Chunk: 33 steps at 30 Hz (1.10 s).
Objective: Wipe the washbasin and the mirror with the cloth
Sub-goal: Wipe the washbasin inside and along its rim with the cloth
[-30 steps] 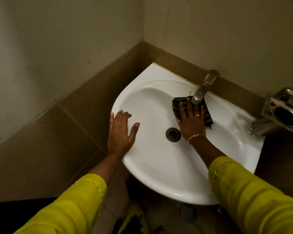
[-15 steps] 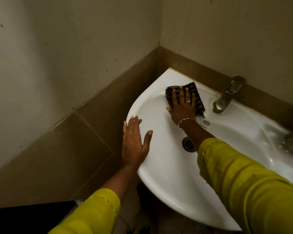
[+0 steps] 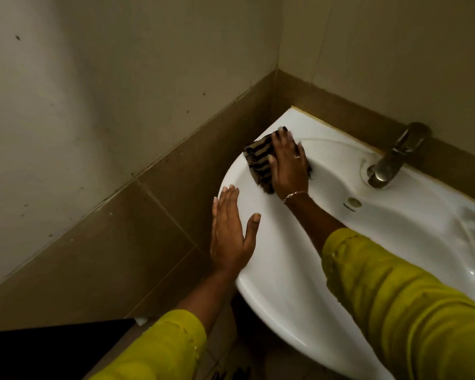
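Observation:
A white corner washbasin (image 3: 285, 283) is fixed against brown wall tiles. A dark striped cloth (image 3: 259, 160) lies on the basin's upper left rim. My right hand (image 3: 288, 165) presses flat on the cloth with straight fingers, covering most of it. My left hand (image 3: 231, 237) rests flat on the basin's left rim, fingers straight and thumb spread onto the white surface. No mirror is in view.
A metal tap (image 3: 395, 157) stands on the basin's back ledge at the right. An overflow hole (image 3: 354, 202) sits below it. Brown tiles (image 3: 121, 242) and pale walls close in the corner. A dark surface (image 3: 52, 349) fills the lower left.
My right hand has slid the cloth leftward, from beside the tap up onto the basin's upper left rim. My left hand has stayed on the left rim. The view has shifted left.

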### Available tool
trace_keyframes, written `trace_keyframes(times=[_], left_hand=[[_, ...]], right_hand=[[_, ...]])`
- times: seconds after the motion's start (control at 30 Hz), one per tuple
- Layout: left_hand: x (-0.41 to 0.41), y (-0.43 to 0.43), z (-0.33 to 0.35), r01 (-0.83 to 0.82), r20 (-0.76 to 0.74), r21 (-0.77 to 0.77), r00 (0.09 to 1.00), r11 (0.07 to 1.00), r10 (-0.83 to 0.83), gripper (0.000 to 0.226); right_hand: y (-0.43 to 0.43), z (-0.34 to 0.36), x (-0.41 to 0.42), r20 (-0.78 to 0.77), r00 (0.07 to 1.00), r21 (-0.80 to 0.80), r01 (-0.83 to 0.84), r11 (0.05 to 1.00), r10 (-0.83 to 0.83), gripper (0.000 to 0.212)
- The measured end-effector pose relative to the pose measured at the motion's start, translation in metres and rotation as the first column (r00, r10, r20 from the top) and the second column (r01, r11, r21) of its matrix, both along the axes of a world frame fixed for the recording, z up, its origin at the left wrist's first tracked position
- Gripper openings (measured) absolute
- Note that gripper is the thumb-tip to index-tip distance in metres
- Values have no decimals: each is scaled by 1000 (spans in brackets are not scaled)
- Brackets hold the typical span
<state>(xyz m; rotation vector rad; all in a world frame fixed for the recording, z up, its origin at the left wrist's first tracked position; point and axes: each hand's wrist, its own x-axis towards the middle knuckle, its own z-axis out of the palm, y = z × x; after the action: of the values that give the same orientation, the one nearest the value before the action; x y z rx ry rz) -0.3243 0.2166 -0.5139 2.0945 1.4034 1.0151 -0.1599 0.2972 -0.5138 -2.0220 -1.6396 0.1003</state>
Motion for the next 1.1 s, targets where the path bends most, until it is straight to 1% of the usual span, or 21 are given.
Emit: trace_keyframes(times=[0.03, 0.07, 0.13, 0.2, 0.27, 0.33, 0.37, 0.4, 0.43, 0.47, 0.5, 0.53, 0.57, 0.6, 0.63, 0.7, 0.77, 0.93, 1.0, 1.1], left_hand=[[0, 0, 0, -6, 4, 1, 1000, 1000, 6, 84], [0, 0, 0, -9, 8, -3, 1000, 1000, 9, 84], [0, 0, 0, -21, 25, -18, 999, 1000, 22, 85], [0, 1, -1, -41, 49, -29, 998, 999, 42, 85], [0, 2, -1, -47, 60, -36, 997, 998, 49, 84], [0, 2, -2, -49, 63, -29, 997, 998, 51, 83], [-1, 2, -2, -47, 65, -25, 997, 999, 49, 83], [-1, 1, -2, -45, 68, -26, 997, 999, 47, 84], [-1, 1, -1, -46, 72, -30, 996, 999, 48, 84], [0, 2, -1, -48, 78, -35, 996, 998, 50, 85], [0, 2, -1, -51, 87, -38, 995, 998, 54, 85], [0, 2, -1, -55, 97, -41, 994, 998, 58, 85], [0, 2, -1, -62, 111, -40, 992, 997, 66, 85], [0, 1, -2, -72, 125, -40, 989, 997, 77, 84], [-1, 1, -3, -84, 141, -45, 986, 996, 89, 84], [-1, 1, -4, -99, 167, -63, 980, 993, 108, 84], [-1, 2, -4, -107, 189, -77, 975, 991, 120, 85], [-4, 2, -4, -126, 268, -120, 951, 985, 154, 88], [-4, 2, -2, -165, 346, -192, 911, 968, 224, 87], [-4, 2, 1, -191, 463, -362, 812, 912, 354, 81]], right_hand=[[3, 0, -8, 15, 995, -18, 94, 995, -94, 54], [7, -3, -16, 40, 988, -88, 152, 984, -149, 55], [14, -8, -32, 60, 979, -221, 203, 954, -194, 58], [20, -11, -44, 28, 978, -261, 205, 943, -205, 61], [19, -12, -56, -39, 989, -269, 128, 955, -143, 63], [10, -11, -66, -142, 990, -252, -25, 967, -11, 66], [3, -12, -68, -215, 975, -220, -101, 970, 53, 66], [-3, -11, -69, -318, 944, -147, -145, 979, 92, 64], [-6, -11, -68, -444, 892, -51, -117, 992, 82, 60], [-5, -8, -69, -550, 835, 9, -22, 1000, 23, 56], [0, -5, -70, -611, 788, -9, 91, 996, -78, 54], [6, 0, -73, -611, 767, -103, 166, 981, -194, 56], [13, 5, -78, -558, 778, -228, 190, 955, -288, 61], [19, 8, -84, -492, 803, -330, 185, 926, -336, 67], [23, 11, -89, -442, 825, -387, 180, 904, -353, 73], [28, 14, -94, -409, 838, -422, 178, 889, -362, 81], [25, 15, -94, -407, 841, -434, 166, 885, -357, 85], [5, 17, -107, -468, 837, -459, 43, 887, -283, 89], [-2, 15, -111, -481, 838, -463, 9, 886, -260, 91], [-14, 15, -115, -476, 847, -476, -23, 879, -235, 93]])
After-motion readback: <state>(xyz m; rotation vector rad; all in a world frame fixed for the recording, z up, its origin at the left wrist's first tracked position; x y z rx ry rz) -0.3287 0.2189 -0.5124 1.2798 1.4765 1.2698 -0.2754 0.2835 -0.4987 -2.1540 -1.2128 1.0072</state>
